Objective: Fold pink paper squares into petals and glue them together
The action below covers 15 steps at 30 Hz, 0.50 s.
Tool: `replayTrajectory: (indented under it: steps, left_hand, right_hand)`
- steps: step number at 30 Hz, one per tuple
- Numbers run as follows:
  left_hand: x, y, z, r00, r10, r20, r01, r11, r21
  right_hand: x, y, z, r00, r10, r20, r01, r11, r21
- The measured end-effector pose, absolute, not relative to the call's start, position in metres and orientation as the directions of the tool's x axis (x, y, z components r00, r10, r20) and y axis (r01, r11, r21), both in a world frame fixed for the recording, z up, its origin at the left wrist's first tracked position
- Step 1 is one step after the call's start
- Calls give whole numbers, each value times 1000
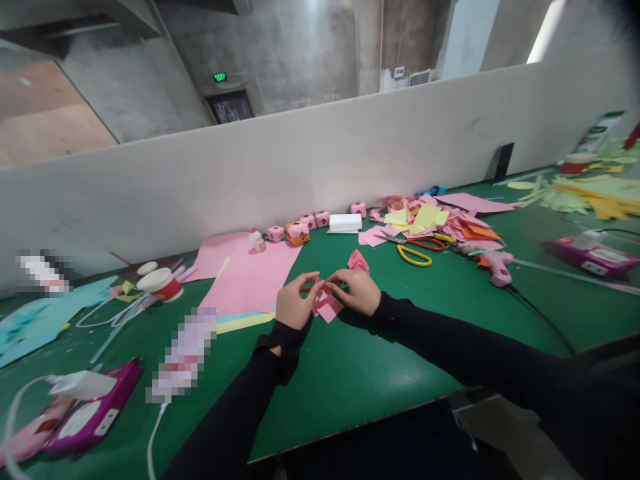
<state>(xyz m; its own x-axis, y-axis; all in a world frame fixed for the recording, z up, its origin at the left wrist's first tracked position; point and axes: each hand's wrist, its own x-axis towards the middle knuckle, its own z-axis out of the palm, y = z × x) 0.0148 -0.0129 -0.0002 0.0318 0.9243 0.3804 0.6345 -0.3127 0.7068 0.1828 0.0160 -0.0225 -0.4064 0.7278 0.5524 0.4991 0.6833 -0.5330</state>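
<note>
Both hands meet over a folded piece of pink paper (329,309) low above the green table. My left hand (296,300) pinches its upper left part between thumb and fingers. From the other side, my right hand (357,291) pinches the paper close to the left fingertips. Part of the paper is hidden behind the fingers. Just behind my right hand lies another folded pink paper piece (358,261). Large pink sheets (250,277) are spread left of my hands, with yellow and blue paper edges beneath.
Folded pink paper boxes (299,231) line the white partition (280,173). Scissors (413,248) and a pink glue gun (497,267) with a cord lie right, near paper scraps (425,217). A paper cup (161,285), a phone (185,357) and a purple power strip (95,410) are left.
</note>
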Motion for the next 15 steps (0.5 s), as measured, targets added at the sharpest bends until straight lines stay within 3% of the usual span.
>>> replayTrajectory:
  steps: [3,15]
  left_hand:
    - [14,-13,0,40,928,369,636,-309,707]
    - [16,-14,-4,52,943,329,592,-295,750]
  right_hand:
    - [183,15,-23,-439,707,555,528,703,-477]
    - [184,16,-22,-396,753,525,485,658,-576]
